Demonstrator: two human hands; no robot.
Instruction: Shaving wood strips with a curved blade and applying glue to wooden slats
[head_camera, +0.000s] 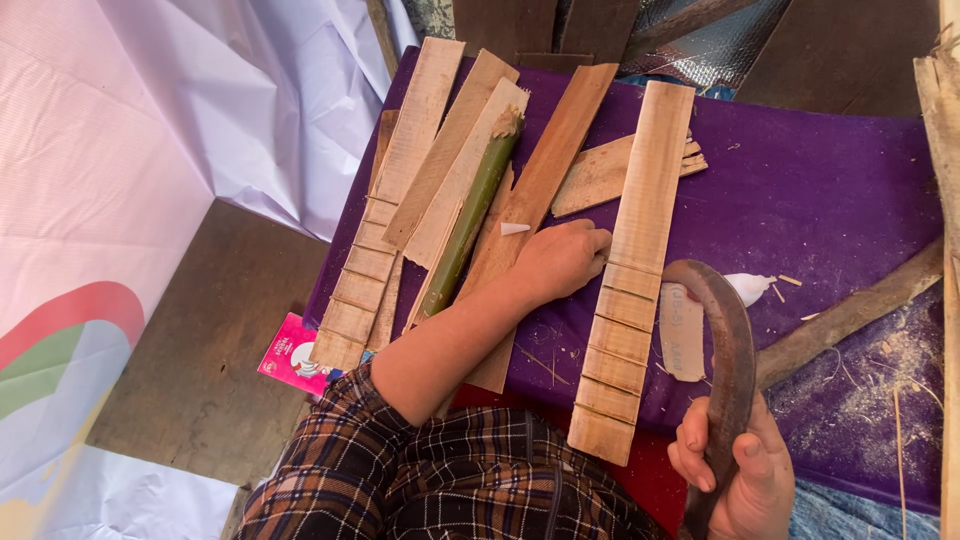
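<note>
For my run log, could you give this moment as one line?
left hand: steadies notched bamboo slat | right hand: grips curved blade | purple cloth

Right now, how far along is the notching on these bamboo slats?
Done: the slat under the left hand has cross notches along its near half, and a second slat at the left edge is notched too. In hand: the right hand grips a curved blade beside that slat. Left: the far half of the held slat, the plain slats and the green piece look uncut.

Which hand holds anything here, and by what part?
Right hand grips the curved dark blade tool at its lower handle end. Left hand holds nothing; it rests against the notched bamboo slat.
</note>
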